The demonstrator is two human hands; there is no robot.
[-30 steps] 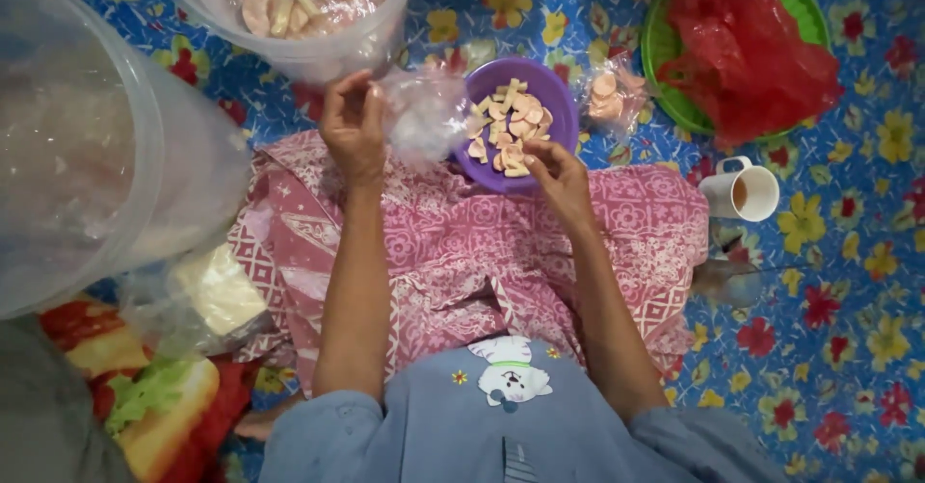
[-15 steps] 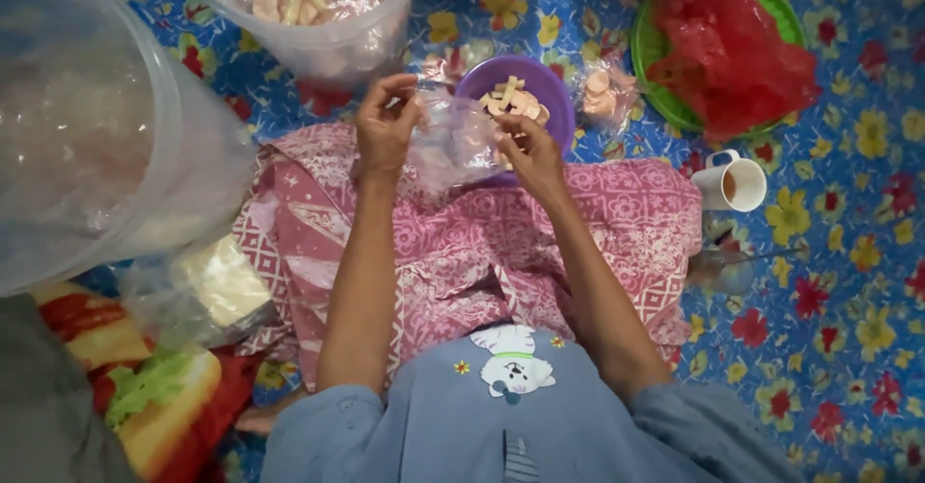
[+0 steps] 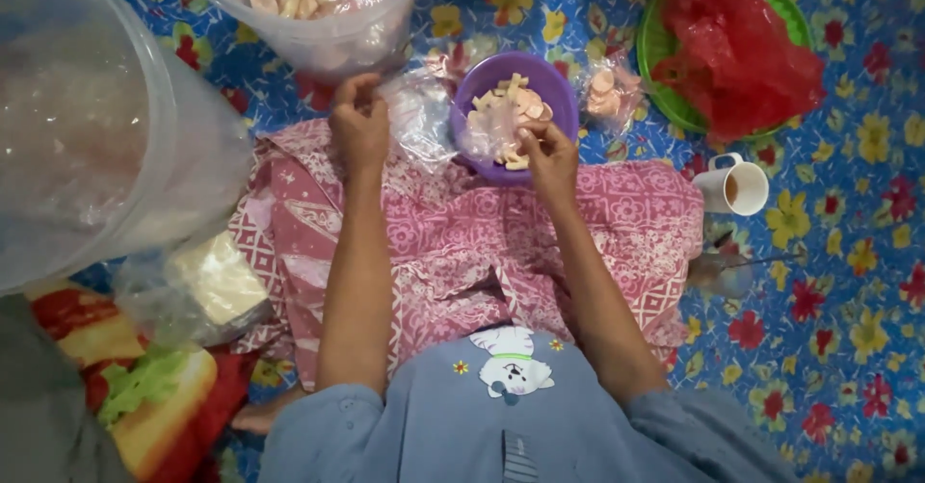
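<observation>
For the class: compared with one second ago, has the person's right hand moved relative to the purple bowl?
Yes. The right hand was at the purple bowl's near-right rim; it now sits at the near rim's middle, shifted leftward toward the clear bag.

Probably a home floor: flowered blue mat, snack tubs, a mug.

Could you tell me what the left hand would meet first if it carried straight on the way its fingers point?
Probably the clear tub of pale snack pieces just beyond the left hand, though depth is hard to judge.
</observation>
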